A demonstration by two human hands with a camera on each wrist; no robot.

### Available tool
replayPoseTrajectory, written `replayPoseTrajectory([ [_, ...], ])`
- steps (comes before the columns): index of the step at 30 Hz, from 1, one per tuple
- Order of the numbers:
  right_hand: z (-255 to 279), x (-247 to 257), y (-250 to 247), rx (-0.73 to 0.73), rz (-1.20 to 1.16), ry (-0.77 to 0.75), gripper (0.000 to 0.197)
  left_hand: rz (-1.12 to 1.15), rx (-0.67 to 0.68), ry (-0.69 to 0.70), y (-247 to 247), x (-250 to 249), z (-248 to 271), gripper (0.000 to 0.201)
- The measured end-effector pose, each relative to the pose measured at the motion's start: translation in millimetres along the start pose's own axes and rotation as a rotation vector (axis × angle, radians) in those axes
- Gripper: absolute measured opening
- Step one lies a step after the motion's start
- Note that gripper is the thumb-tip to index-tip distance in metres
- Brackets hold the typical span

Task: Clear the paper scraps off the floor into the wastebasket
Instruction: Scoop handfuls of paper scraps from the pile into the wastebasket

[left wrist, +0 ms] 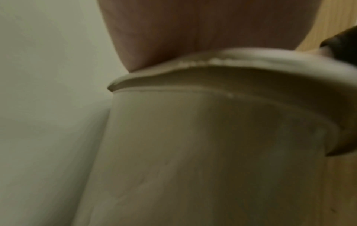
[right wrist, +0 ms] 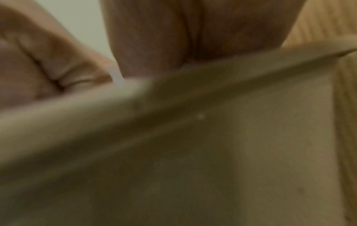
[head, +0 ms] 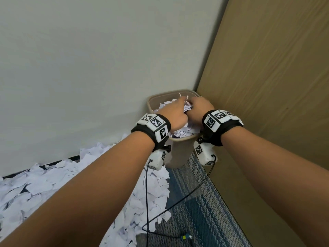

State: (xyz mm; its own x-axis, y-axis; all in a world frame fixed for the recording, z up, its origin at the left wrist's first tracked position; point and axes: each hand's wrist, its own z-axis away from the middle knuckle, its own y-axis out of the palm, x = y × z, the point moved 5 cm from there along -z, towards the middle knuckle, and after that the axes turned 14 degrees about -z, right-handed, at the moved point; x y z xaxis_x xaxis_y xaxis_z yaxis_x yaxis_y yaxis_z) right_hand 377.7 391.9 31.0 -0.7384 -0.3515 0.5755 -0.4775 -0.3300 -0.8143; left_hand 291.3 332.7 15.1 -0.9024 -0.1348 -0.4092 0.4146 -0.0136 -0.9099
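head view: left hand (head: 175, 113) and right hand (head: 199, 109) lie side by side on paper scraps (head: 179, 133) heaped in the wastebasket (head: 178, 152); finger curl cannot be told (more scraps litter the floor (head: 195, 202)). wrist views: blurred wastebasket rim (left wrist: 251, 61) beneath each palm, fingers hidden.

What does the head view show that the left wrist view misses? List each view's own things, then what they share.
Only the head view: both hands, the left hand and right hand, over the paper scraps heaped in the wastebasket, more scraps on the floor, the carpet and a cable.

Only the left wrist view: the underside of the wastebasket's rim, close and blurred.

Both: the wastebasket, the pale wall and the wooden panel.
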Motion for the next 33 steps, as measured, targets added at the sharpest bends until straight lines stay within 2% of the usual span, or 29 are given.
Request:
replayPoseTrajectory([
  [3,1,2,-21,-0.179,-0.282,0.026,0.032,0.071,-0.111,0.053,-7,4,-4,0.059],
  [7,3,11,-37,-0.376,-0.507,0.009,0.029,0.187,-0.219,0.096,-17,11,2,0.070],
  [10,5,22,-42,-0.424,-0.504,-0.053,0.028,0.034,-0.330,0.109,-25,13,4,0.077],
  [13,5,30,-42,-0.473,-0.424,-0.088,0.025,0.004,-0.407,0.091,-27,21,3,0.076],
  [15,6,33,-41,-0.495,-0.399,-0.101,0.026,-0.016,-0.453,0.077,-29,28,4,0.068],
  [18,7,39,-41,-0.500,-0.416,-0.094,0.026,0.000,-0.521,0.050,-39,36,7,0.044],
  [21,9,56,-38,-0.480,-0.434,-0.111,0.024,0.036,-0.604,-0.011,-51,49,15,0.024],
  [25,18,99,-10,-0.377,-0.385,-0.188,0.018,-0.042,-0.626,-0.051,-63,84,37,0.018],
  [30,38,155,59,-0.151,-0.242,-0.353,0.011,-0.154,-0.550,-0.155,-58,162,87,0.017],
  [33,53,167,123,0.062,-0.011,-0.424,0.015,-0.259,-0.405,-0.302,-36,226,131,0.019],
])
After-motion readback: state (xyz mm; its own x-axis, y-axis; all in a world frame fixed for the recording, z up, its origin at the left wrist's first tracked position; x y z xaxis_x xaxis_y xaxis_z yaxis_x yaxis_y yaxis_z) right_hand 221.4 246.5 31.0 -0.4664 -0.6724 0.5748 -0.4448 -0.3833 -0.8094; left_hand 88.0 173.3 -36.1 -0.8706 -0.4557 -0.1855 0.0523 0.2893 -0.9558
